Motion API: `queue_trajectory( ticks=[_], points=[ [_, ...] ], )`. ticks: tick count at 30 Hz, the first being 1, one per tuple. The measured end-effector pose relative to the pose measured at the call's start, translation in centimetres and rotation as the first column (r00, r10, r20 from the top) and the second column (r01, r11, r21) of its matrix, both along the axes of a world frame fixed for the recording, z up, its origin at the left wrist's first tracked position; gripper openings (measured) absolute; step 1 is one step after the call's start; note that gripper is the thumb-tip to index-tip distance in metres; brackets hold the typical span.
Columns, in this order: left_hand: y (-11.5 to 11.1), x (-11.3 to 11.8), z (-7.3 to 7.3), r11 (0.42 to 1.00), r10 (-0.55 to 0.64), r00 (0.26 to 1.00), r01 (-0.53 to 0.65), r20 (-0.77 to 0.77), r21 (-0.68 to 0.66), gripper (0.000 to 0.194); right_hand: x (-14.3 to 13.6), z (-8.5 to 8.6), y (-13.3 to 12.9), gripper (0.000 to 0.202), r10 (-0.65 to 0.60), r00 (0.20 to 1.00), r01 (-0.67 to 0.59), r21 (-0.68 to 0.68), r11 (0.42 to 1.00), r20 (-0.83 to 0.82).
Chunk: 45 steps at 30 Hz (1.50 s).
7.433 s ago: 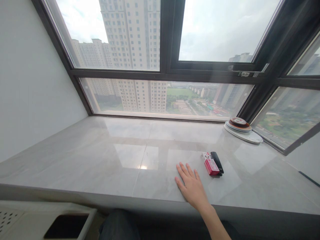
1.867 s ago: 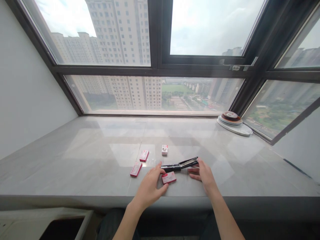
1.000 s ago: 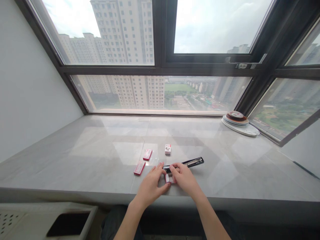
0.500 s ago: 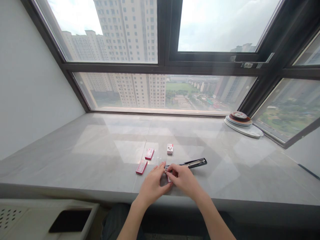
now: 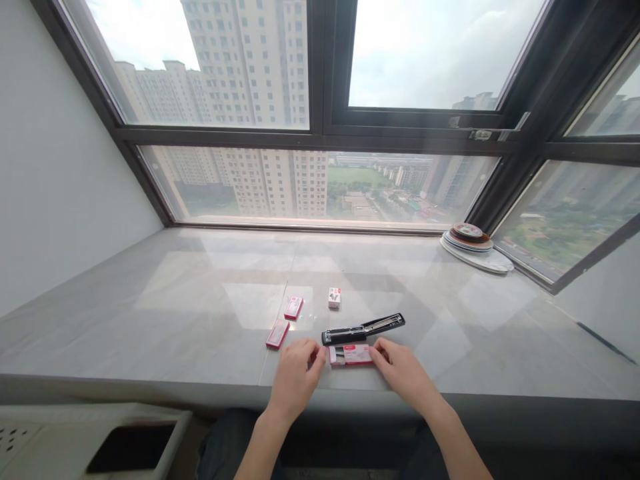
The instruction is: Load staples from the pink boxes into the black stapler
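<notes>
The red staple box (image 5: pixel 351 354) lies flat on the pale stone surface (image 5: pixel 150 327), near its front edge and a little right of centre. I see it as a small, flat, rectangular carton with a red face carrying pale print too small to read; its left end looks slid partly out, showing a lighter inner tray. The left hand (image 5: pixel 295 379) sits at the box's left end, fingers curled loosely with the tips at or just beside the tray end. The right hand (image 5: pixel 406 371) is at the right end, fingertips touching the box's edge. Neither hand is closed around it; both pinch lightly at the ends, and the box rests on the surface.

Just beyond the box, almost touching it, lies a black stapler (image 5: pixel 363 328), swung open into a long line running left to right, with the bright metal channel showing on its right half.

Further left on the surface lie two more red boxes: one (image 5: pixel 277 333) nearer, one (image 5: pixel 294 307) a bit farther back. A small white box (image 5: pixel 334 297) stands behind the stapler, well apart from the hands.

Far right, by the window frame (image 5: pixel 320 137), a stack of round plates (image 5: pixel 473 248) rests on the surface.
</notes>
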<state>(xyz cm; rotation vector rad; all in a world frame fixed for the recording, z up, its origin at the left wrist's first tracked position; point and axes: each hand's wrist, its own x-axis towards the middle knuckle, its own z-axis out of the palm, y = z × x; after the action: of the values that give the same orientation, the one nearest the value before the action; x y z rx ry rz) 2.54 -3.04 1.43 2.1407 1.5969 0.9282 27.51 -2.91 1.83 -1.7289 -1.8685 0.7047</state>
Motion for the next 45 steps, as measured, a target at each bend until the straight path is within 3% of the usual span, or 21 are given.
queue_trajectory(
  ticks=[5,8,11,14,17,21,25,29,34,37,42,45],
  points=[
    [-0.6,3.1,-0.4,0.997,0.069,0.995,-0.066,-0.076,0.048,0.030,-0.9,-1.4,0.3,0.036,0.035,0.995,-0.032,0.034,0.999,-0.095],
    [-0.7,3.7,-0.5,0.995,0.099,0.994,-0.097,-0.037,0.036,0.027,1.4,-2.1,0.7,0.042,-0.135,0.975,0.113,-0.126,0.986,-0.177],
    [-0.4,3.7,-0.8,0.995,0.090,0.995,-0.088,-0.032,0.040,0.027,5.1,-2.0,1.5,0.067,-0.293,0.881,0.194,-0.282,0.940,-0.371],
    [0.0,3.9,-1.0,0.994,0.105,0.991,-0.103,-0.080,0.030,0.029,7.1,-0.7,3.3,0.075,-0.183,0.772,0.062,-0.215,0.975,-0.608],
    [0.3,4.2,-0.8,0.993,0.118,0.986,-0.118,-0.117,0.000,0.027,5.8,1.0,5.7,0.062,0.026,0.727,-0.101,-0.070,0.992,-0.686],
    [0.3,4.3,-0.3,0.992,0.119,0.982,-0.123,-0.149,-0.017,0.023,1.3,2.2,8.3,0.048,0.223,0.801,-0.240,0.044,0.970,-0.555],
    [0.1,4.2,0.2,0.993,0.115,0.977,-0.118,-0.179,-0.007,0.024,-2.2,1.9,8.9,0.040,0.320,0.873,-0.323,0.054,0.945,-0.368],
    [-0.2,4.4,0.7,0.996,0.081,0.977,-0.071,-0.198,0.054,0.023,-3.0,1.4,8.8,0.035,0.342,0.919,-0.338,0.055,0.940,-0.196],
    [-0.4,5.0,0.8,0.977,-0.089,0.970,0.129,-0.225,0.169,0.019,-2.0,1.3,8.7,0.034,0.286,0.955,-0.280,0.079,0.957,-0.075],
    [0.1,3.6,0.6,0.974,-0.040,0.964,0.096,-0.263,0.206,0.008,-1.3,1.3,8.6,0.034,0.254,0.966,-0.248,0.094,0.964,-0.057],
    [2.5,-2.6,0.4,0.942,0.273,0.931,-0.208,-0.242,0.263,0.009,-1.0,1.4,8.2,0.032,0.223,0.973,-0.217,0.090,0.972,-0.063],
    [4.3,-5.6,-0.1,0.953,0.229,0.959,-0.187,-0.164,0.240,0.010,-1.1,1.7,7.8,0.030,0.190,0.979,-0.184,0.087,0.979,-0.070]
  ],
)
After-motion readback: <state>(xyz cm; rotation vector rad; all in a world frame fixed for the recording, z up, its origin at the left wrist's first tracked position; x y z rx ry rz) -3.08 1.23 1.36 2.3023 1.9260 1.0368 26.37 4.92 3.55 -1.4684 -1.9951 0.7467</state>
